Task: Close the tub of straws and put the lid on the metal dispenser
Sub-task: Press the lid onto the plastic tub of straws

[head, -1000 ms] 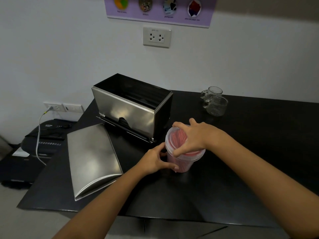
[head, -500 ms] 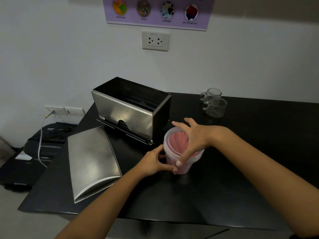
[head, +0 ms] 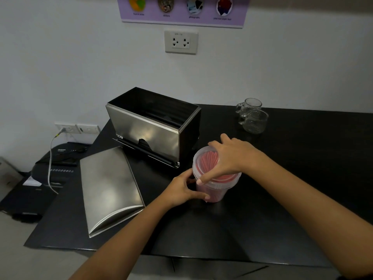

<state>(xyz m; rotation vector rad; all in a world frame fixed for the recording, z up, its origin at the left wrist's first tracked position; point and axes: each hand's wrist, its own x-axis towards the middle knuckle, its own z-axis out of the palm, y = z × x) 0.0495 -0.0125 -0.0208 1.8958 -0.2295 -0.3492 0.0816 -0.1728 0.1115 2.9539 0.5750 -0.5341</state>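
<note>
A clear round tub of red straws [head: 217,190] stands on the black table [head: 282,209], right of the metal dispenser. My left hand [head: 182,187] grips the tub's side low down. My right hand [head: 228,156] lies spread over the clear lid [head: 203,160] on top, fingertips curled over its front rim. The open steel dispenser [head: 149,130] stands behind, its top uncovered. Its curved steel lid [head: 109,186] lies flat on the table to the left, apart from both hands.
Two glass mugs [head: 252,118] stand at the back right. A dark printer [head: 46,174] with a white cable sits below the table's left edge. The wall with a socket [head: 181,41] rises close behind the dispenser.
My right hand has shifted slightly on the tub's lid, its fingers spreading and pressing over the rim. The left hand keeps its hold on the tub's side.
</note>
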